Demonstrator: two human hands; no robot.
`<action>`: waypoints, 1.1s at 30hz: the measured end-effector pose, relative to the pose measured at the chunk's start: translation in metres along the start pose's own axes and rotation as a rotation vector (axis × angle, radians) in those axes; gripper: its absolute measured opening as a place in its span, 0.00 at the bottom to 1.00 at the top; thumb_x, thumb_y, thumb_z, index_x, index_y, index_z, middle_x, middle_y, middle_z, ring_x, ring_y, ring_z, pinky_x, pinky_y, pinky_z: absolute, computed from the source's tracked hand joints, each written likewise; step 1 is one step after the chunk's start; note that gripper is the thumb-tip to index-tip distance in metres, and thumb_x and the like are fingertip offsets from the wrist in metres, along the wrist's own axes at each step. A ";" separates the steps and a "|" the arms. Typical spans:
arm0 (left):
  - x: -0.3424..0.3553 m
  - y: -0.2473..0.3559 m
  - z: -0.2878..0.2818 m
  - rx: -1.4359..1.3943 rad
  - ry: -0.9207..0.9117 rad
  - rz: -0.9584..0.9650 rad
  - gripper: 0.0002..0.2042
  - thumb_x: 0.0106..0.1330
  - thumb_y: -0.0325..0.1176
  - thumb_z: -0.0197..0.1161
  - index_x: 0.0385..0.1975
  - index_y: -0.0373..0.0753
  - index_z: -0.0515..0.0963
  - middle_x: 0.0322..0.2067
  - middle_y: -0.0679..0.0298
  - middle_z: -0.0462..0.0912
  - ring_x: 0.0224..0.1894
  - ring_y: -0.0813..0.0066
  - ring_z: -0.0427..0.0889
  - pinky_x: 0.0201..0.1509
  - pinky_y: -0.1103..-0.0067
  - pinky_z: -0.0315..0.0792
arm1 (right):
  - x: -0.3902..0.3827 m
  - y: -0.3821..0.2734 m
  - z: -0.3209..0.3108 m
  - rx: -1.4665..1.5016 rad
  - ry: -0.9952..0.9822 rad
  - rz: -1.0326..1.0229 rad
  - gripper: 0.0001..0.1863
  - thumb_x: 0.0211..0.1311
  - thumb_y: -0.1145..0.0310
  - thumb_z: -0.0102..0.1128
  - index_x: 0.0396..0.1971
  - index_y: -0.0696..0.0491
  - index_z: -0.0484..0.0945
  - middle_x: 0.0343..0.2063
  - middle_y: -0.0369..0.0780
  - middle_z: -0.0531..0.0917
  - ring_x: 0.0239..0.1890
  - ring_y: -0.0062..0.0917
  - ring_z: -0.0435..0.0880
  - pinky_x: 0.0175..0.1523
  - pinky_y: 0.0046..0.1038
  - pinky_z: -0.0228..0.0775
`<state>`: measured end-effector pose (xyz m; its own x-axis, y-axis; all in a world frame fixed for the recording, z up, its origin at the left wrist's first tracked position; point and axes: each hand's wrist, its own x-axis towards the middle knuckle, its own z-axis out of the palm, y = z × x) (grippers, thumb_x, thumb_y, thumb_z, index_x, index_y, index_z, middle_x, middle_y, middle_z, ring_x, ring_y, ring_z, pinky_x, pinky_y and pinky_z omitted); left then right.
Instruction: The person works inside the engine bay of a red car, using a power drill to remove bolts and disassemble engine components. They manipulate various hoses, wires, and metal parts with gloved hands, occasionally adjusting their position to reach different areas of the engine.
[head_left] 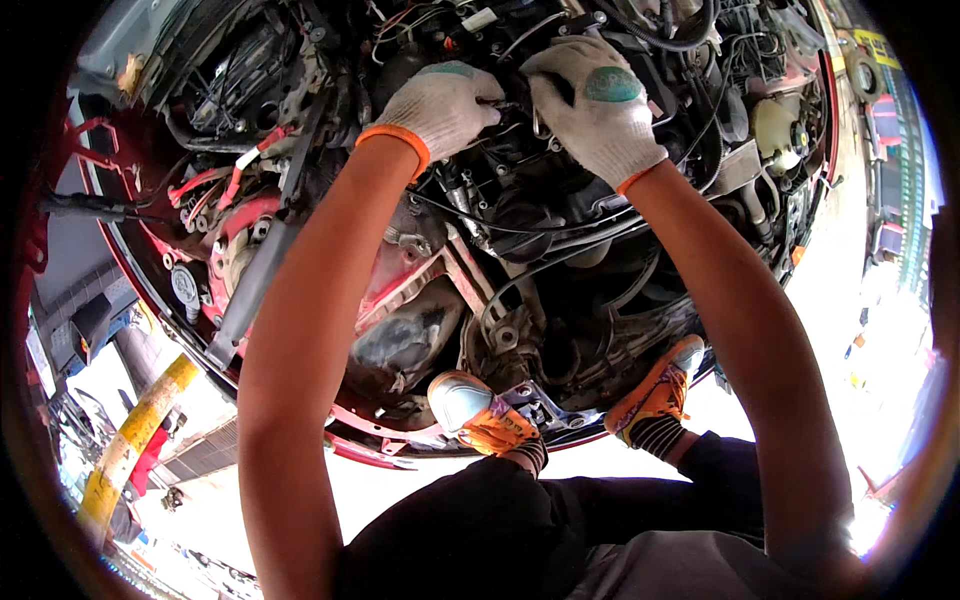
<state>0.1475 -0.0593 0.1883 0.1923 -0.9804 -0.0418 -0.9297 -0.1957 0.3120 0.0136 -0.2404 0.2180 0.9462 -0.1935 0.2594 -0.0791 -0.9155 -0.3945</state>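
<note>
Both my hands wear white knitted work gloves with orange cuffs and green patches on the back. They reach deep into the engine bay of a red car, among dark hoses and wires. My left hand is closed, with thumb and fingers pinched together beside some black wiring; whatever they grip is too small to make out. Just to its right, my right hand is curled over the engine parts, its fingertips mostly hidden. A small metal piece shows below those fingers. Beneath the hands runs a thin black cable.
A cream fluid reservoir sits at the right of the bay. Red body metal and a grey bar lie to the left. My orange shoes rest at the car's front edge. A yellow-white post stands at lower left.
</note>
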 end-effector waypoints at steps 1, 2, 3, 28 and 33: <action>0.001 0.000 0.001 -0.002 0.015 -0.016 0.14 0.74 0.41 0.60 0.51 0.42 0.84 0.48 0.60 0.87 0.53 0.57 0.85 0.56 0.65 0.81 | 0.001 -0.002 0.002 -0.005 0.016 -0.008 0.11 0.64 0.61 0.62 0.38 0.50 0.89 0.43 0.40 0.88 0.55 0.37 0.83 0.69 0.40 0.69; 0.004 0.000 0.003 -0.004 0.030 -0.032 0.13 0.74 0.41 0.60 0.50 0.43 0.84 0.47 0.61 0.87 0.52 0.58 0.85 0.55 0.66 0.81 | 0.003 -0.004 0.003 -0.011 0.031 -0.016 0.11 0.63 0.62 0.62 0.38 0.50 0.89 0.43 0.41 0.88 0.55 0.37 0.83 0.69 0.40 0.69; 0.007 0.001 0.005 -0.007 0.045 -0.048 0.13 0.73 0.41 0.60 0.48 0.43 0.85 0.47 0.63 0.87 0.51 0.58 0.85 0.54 0.66 0.81 | 0.004 -0.006 0.004 -0.017 0.047 -0.024 0.11 0.63 0.62 0.62 0.37 0.50 0.89 0.43 0.41 0.88 0.54 0.37 0.83 0.69 0.40 0.70; 0.038 -0.005 0.009 0.190 -0.448 0.187 0.08 0.72 0.33 0.60 0.39 0.39 0.85 0.43 0.55 0.87 0.45 0.53 0.87 0.52 0.63 0.83 | -0.001 0.000 0.001 0.093 0.094 0.016 0.09 0.56 0.64 0.66 0.33 0.49 0.89 0.38 0.39 0.89 0.50 0.35 0.85 0.64 0.38 0.74; 0.008 -0.018 0.012 -0.051 -0.120 0.125 0.14 0.73 0.43 0.59 0.44 0.38 0.83 0.46 0.55 0.88 0.47 0.52 0.87 0.53 0.60 0.79 | 0.001 -0.005 0.002 0.149 0.102 0.003 0.08 0.56 0.64 0.66 0.33 0.49 0.89 0.38 0.40 0.89 0.50 0.36 0.86 0.68 0.39 0.73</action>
<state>0.1623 -0.0641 0.1703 0.0341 -0.9931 -0.1120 -0.9263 -0.0735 0.3696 0.0156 -0.2353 0.2189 0.9088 -0.2381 0.3426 -0.0277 -0.8538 -0.5198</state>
